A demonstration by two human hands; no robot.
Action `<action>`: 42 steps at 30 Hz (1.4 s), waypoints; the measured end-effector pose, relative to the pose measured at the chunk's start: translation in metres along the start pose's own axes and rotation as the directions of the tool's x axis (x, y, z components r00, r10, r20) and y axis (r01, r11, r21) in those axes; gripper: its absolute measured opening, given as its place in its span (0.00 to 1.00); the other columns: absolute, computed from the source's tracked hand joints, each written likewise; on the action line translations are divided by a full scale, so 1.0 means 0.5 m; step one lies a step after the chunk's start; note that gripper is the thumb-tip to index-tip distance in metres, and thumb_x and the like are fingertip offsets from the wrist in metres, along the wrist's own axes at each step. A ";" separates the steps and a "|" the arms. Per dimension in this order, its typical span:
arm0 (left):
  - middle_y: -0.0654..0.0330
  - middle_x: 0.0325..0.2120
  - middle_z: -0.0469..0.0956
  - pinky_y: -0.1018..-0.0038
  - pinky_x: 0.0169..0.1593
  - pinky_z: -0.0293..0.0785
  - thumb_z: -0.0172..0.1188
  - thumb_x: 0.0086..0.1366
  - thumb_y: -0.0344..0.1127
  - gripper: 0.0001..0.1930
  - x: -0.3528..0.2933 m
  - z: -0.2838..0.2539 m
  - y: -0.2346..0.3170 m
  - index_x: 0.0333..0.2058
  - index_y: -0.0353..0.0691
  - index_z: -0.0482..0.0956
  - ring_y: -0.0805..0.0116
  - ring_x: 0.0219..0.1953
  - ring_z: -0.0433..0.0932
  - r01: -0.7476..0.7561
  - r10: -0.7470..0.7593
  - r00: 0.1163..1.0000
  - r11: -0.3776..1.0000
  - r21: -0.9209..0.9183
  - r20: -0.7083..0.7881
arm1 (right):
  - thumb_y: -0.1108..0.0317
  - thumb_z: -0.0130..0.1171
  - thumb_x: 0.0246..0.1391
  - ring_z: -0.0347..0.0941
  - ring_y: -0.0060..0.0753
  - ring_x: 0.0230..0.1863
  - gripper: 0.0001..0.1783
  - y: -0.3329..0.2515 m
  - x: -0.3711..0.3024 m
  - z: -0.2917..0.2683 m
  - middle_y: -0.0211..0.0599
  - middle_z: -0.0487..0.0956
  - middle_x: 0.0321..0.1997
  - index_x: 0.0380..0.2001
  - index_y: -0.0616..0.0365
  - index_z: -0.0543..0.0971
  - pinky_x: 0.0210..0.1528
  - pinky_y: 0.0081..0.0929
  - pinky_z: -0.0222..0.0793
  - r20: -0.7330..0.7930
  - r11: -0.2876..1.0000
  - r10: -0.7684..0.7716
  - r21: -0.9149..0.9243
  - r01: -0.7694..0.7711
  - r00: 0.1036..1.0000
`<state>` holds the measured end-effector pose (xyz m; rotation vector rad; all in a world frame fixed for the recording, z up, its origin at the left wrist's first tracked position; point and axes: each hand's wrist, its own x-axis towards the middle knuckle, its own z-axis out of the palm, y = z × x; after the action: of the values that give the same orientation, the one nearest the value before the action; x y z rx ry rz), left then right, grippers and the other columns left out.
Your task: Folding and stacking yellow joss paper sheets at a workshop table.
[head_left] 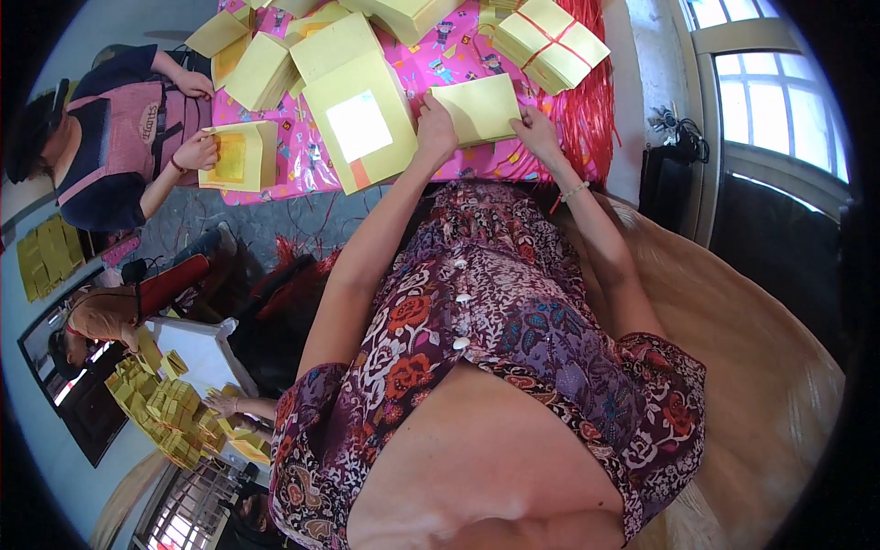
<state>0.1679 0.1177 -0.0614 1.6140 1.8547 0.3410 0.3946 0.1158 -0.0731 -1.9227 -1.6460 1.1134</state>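
A small stack of yellow paper [478, 106] lies flat near the table's front edge, between my two hands. My left hand [434, 130] grips its left end, with the fingers bent at the edge. The right corner is pinched by my right hand [536, 134], which has a beaded bracelet at the wrist. Just left of my left hand is a larger yellow paper pile [344, 96] with a white square and a red mark on its top sheet. A yellow bundle tied crosswise with red string [553, 43] sits beyond my right hand.
Long red strings [587, 110] hang off the table's right end. A pink patterned cloth [307, 163] covers the table. More yellow stacks [263, 71] crowd its left side, where a co-worker [128, 137] in a pink apron holds a yellow piece. Behind, another table [197, 348] bears many yellow bundles.
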 end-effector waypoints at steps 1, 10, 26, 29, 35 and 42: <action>0.29 0.44 0.68 0.55 0.49 0.75 0.58 0.51 0.23 0.33 0.001 0.004 -0.002 0.53 0.22 0.52 0.34 0.44 0.75 -0.002 0.002 1.000 1.000 0.022 -0.001 | 0.57 0.62 0.50 0.77 0.42 0.33 0.18 -0.002 -0.001 0.000 0.43 0.80 0.29 0.36 0.61 0.77 0.37 0.38 0.70 -0.002 1.000 -0.010 0.018 0.010 1.000; 0.40 0.46 0.66 0.60 0.53 0.72 0.60 0.53 0.22 0.36 0.007 0.003 0.000 0.60 0.26 0.54 0.41 0.49 0.72 -0.113 0.182 0.958 0.951 0.289 -0.223 | 0.50 0.62 0.50 0.78 0.55 0.42 0.25 -0.099 -0.007 -0.034 0.53 0.80 0.34 0.42 0.59 0.75 0.43 0.49 0.73 0.040 0.858 0.098 -0.510 -0.064 0.994; 0.44 0.46 0.67 0.57 0.54 0.67 0.62 0.53 0.24 0.25 -0.015 -0.136 -0.003 0.52 0.38 0.70 0.43 0.50 0.67 -0.367 0.351 0.922 0.927 -0.080 -0.161 | 0.48 0.58 0.56 0.78 0.51 0.44 0.26 -0.068 0.024 -0.069 0.49 0.80 0.41 0.47 0.60 0.74 0.47 0.45 0.72 0.009 0.946 0.002 -0.325 0.001 1.000; 0.48 0.43 0.72 0.60 0.53 0.69 0.60 0.56 0.26 0.19 -0.046 -0.195 -0.054 0.48 0.42 0.75 0.45 0.49 0.70 -0.359 0.337 0.923 0.928 -0.100 -0.186 | 0.58 0.60 0.57 0.77 0.44 0.48 0.21 -0.109 0.019 -0.094 0.48 0.76 0.49 0.46 0.61 0.74 0.48 0.40 0.72 -0.079 0.937 -0.215 -0.296 0.183 0.973; 0.49 0.46 0.72 0.60 0.53 0.69 0.66 0.53 0.34 0.22 -0.128 -0.272 -0.158 0.48 0.41 0.74 0.48 0.51 0.70 -0.287 0.282 0.957 0.952 -0.105 -0.062 | 0.63 0.60 0.57 0.77 0.43 0.46 0.15 -0.226 0.019 -0.113 0.43 0.77 0.44 0.43 0.60 0.75 0.47 0.37 0.73 0.033 0.838 -0.495 -0.245 0.488 0.868; 0.51 0.42 0.71 0.59 0.51 0.70 0.76 0.43 0.37 0.32 -0.171 -0.256 -0.163 0.47 0.39 0.72 0.50 0.48 0.70 -0.356 0.362 0.925 0.932 0.075 -0.116 | 0.63 0.60 0.55 0.74 0.46 0.46 0.15 -0.310 0.027 -0.035 0.42 0.76 0.42 0.44 0.57 0.75 0.49 0.37 0.72 0.393 0.610 -0.652 -0.236 0.757 0.648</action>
<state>0.0275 0.0464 0.0134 2.0139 1.6625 0.5707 0.3073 0.1704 0.0445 -1.0468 -2.6179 0.7498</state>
